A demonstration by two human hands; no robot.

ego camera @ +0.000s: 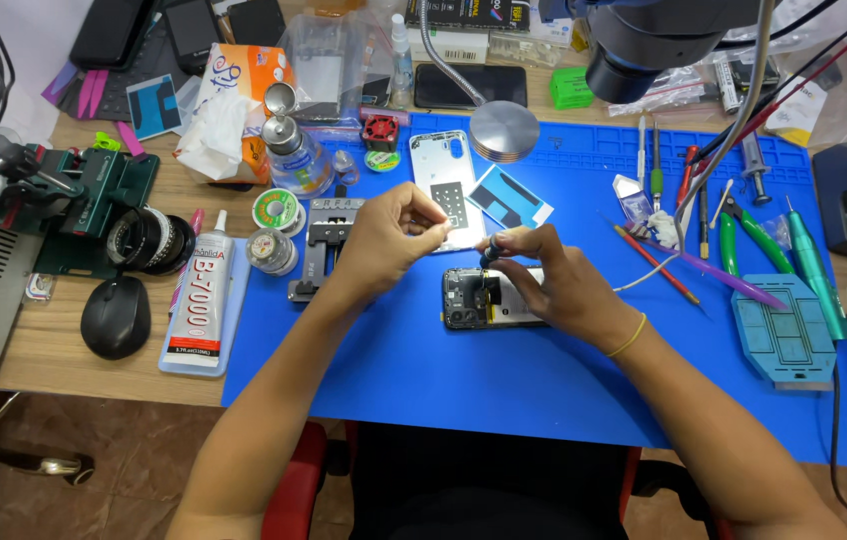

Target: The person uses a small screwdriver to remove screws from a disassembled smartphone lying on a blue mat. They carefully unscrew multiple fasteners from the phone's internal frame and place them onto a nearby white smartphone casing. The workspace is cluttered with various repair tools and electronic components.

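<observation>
Both hands pinched: right hand [554,280] grips screwdriver [489,255] over opened phone [489,300].

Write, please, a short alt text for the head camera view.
An opened phone lies on a blue mat; the right hand holds a small dark tool over it. The left hand pinches something small beside it.
</observation>
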